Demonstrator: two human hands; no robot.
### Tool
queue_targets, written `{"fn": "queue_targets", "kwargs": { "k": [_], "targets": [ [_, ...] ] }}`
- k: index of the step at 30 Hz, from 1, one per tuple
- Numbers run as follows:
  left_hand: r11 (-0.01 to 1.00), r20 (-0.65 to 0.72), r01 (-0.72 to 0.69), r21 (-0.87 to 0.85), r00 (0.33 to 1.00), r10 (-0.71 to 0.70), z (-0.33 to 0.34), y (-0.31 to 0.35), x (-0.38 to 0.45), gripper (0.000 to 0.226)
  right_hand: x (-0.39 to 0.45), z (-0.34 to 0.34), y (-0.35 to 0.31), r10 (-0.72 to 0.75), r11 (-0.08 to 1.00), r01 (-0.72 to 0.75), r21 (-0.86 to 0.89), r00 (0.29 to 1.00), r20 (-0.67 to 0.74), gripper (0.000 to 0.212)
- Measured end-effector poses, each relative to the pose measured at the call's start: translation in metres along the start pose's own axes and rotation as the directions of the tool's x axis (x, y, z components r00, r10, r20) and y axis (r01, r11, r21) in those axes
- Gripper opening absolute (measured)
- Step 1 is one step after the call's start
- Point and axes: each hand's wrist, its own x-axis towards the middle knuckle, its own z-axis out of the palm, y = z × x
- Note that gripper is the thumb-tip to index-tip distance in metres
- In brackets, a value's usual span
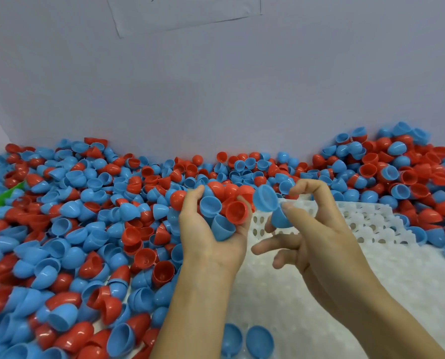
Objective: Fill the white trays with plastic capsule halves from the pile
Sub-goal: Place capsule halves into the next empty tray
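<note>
A big pile of red and blue capsule halves (91, 224) covers the table to the left and along the back. My left hand (211, 229) is palm up and cups several red and blue halves (224, 213). My right hand (312, 229) pinches two blue halves (270, 206) between thumb and forefinger, just right of the left hand and above the white tray (366, 218). Two blue halves (244, 343) sit in the white tray (319, 320) near the bottom edge.
A pale wall with a taped sheet of paper (182, 14) stands behind the pile. A green object (1, 198) pokes out of the halves at the far left. More halves heap up at the back right (402, 167).
</note>
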Motion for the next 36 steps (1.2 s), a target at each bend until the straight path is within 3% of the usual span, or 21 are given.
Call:
{"fn": "queue_targets", "kwargs": {
  "k": [4, 6, 8, 10, 13, 15, 21, 24, 28, 36],
  "targets": [
    [0.999, -0.001, -0.024, -0.023, 1.000, 0.024, 0.000, 0.005, -0.001, 0.016, 0.003, -0.013, -0.003, 0.199, 0.978, -0.202, -0.041, 0.977, -0.071, 0.037],
    [0.999, -0.005, -0.042, -0.008, 0.999, 0.042, 0.000, 0.005, -0.001, 0.014, 0.004, -0.016, -0.002, 0.237, 0.970, -0.240, -0.038, 0.968, -0.080, 0.033],
    [0.998, -0.020, -0.054, 0.024, 0.998, 0.054, 0.000, 0.002, 0.000, 0.013, 0.005, -0.012, 0.001, 0.208, 0.973, -0.214, -0.088, 0.976, -0.067, 0.022],
    [0.996, -0.025, -0.070, 0.058, 0.997, 0.072, 0.001, -0.001, 0.000, 0.015, 0.005, -0.006, 0.009, 0.142, 0.956, -0.158, -0.247, 0.987, -0.080, 0.016],
    [0.993, -0.036, -0.099, 0.059, 0.994, 0.101, -0.001, -0.001, 0.000, 0.015, 0.003, -0.001, 0.015, -0.033, 0.821, -0.038, -0.570, 0.993, -0.115, 0.014],
    [0.993, -0.035, -0.107, 0.042, 0.993, 0.108, -0.002, 0.003, 0.001, 0.015, 0.001, -0.004, 0.012, -0.092, 0.746, 0.038, -0.665, 0.995, -0.047, 0.012],
    [0.997, -0.037, -0.080, 0.011, 0.996, 0.080, -0.002, 0.007, -0.001, 0.013, -0.005, -0.005, 0.011, -0.030, 0.513, 0.169, -0.842, 0.983, 0.179, 0.014],
    [0.997, -0.045, -0.079, -0.004, 0.996, 0.078, -0.001, 0.009, -0.001, 0.013, -0.004, -0.004, 0.012, -0.056, 0.530, 0.182, -0.828, 0.982, 0.180, 0.020],
    [0.996, -0.068, -0.084, -0.021, 0.994, 0.082, -0.001, 0.012, -0.001, 0.013, -0.005, -0.005, 0.007, -0.079, 0.638, 0.144, -0.756, 0.989, 0.122, 0.044],
    [0.997, -0.072, -0.078, -0.018, 0.995, 0.076, -0.002, 0.012, 0.000, 0.020, -0.007, -0.016, -0.010, -0.237, 0.649, 0.216, -0.729, 0.969, 0.077, 0.045]
  ]
}}
